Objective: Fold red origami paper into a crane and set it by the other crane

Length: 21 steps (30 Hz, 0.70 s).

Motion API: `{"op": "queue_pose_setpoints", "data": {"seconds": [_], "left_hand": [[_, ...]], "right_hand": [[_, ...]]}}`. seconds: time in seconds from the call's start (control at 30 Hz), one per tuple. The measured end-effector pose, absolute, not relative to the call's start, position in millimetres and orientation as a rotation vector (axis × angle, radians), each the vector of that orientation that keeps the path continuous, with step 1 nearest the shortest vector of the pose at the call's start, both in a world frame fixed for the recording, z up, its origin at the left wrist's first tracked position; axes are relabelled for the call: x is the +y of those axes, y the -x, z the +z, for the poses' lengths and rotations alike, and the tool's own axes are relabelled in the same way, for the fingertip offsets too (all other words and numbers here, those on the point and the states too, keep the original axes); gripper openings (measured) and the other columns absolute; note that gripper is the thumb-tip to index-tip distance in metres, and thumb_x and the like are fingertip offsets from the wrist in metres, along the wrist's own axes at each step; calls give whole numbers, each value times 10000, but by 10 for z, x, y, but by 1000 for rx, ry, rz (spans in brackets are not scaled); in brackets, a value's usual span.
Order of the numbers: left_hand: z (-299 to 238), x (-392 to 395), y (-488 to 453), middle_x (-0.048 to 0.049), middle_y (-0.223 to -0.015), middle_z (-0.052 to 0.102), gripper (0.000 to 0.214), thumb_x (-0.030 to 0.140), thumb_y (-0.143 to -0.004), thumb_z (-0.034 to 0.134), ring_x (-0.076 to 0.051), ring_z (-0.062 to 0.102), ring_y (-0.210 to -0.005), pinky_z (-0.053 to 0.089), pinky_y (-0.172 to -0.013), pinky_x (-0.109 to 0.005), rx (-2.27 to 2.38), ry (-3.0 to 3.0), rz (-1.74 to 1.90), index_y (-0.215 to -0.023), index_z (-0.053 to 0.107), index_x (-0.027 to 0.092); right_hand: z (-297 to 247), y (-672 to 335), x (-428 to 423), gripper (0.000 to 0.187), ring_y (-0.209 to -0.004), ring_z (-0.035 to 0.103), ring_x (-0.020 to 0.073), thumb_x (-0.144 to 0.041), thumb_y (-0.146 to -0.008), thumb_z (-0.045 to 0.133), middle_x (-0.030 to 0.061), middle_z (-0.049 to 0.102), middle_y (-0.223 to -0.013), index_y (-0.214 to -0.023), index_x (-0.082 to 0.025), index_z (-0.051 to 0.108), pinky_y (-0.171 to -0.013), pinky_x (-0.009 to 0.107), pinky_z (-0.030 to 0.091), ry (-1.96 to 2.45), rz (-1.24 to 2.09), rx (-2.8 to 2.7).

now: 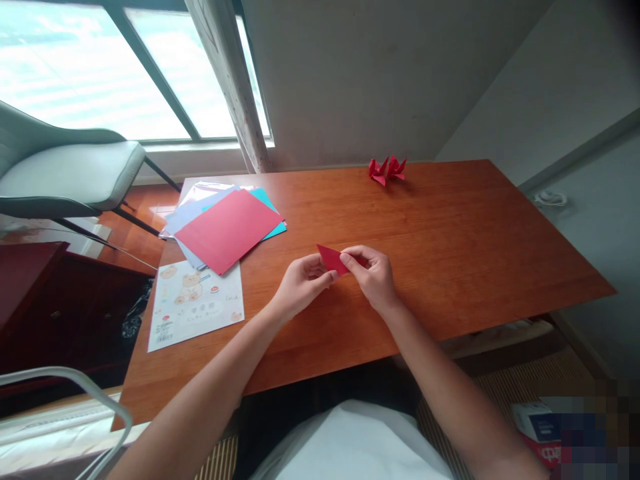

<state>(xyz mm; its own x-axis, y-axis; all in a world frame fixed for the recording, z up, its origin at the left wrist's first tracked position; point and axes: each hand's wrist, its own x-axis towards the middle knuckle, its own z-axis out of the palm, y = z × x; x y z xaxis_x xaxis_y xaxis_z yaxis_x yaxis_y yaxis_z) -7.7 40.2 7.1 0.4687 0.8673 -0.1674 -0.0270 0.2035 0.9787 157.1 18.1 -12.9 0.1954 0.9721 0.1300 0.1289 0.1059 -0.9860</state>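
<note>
A small folded piece of red paper (331, 257) is held just above the wooden table, a pointed corner rising at its upper left. My right hand (373, 273) pinches its right part, the thumb lying on the paper's near face. My left hand (306, 283) is at its lower left, thumb and fingers closed about the edge; the curled fingers are partly hidden behind the thumb. Further back on the table stand two folded red paper cranes (387, 171), side by side.
On the table's left lies a stack of coloured sheets with a red sheet (230, 230) on top. A white card with a bear drawing (197, 303) lies partly under it. The wooden table (465, 233) meets the wall behind. A chair (75, 170) stands left by the window.
</note>
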Motion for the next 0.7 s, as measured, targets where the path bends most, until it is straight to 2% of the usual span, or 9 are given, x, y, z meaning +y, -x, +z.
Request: {"op": "queue_pose_setpoints", "data": {"seconds": [0.07,0.27,0.57,0.7], "left_hand": [[80,406,92,-52,-810,719,301,419,-771,759,-157,641,-720,499,-655,-246,917,-1223,784,-869,688,143],[35,444,162,-4,-628,640,275,385,-723,802,-107,529,-573,389,-532,-210,995,-1285,818,-713,684,137],[70,476,196,-5,-601,599,299,419,-744,772,-109,494,-544,361,-511,-229,1077,-1280,985,-667,673,148],[102,500,225,-13,-619,603,297,412,-781,716,-121,506,-568,379,-523,-231,1041,-1410,867,-652,658,150]], "right_hand": [[-101,-1576,161,176,-722,661,185,-363,-827,701,32,722,-762,-774,-196,722,-678,290,520,1282,978,-1231],[-50,-1560,134,195,-667,632,167,-362,-800,717,16,693,-695,-724,-184,701,-632,274,485,1242,1208,-1270],[-68,-1546,163,204,-561,568,140,-380,-763,752,-11,635,-609,-708,-204,665,-562,275,461,1272,1106,-1056],[-96,-1528,166,241,-567,551,137,-412,-751,766,-17,615,-616,-714,-208,644,-560,273,449,1297,1055,-988]]}}
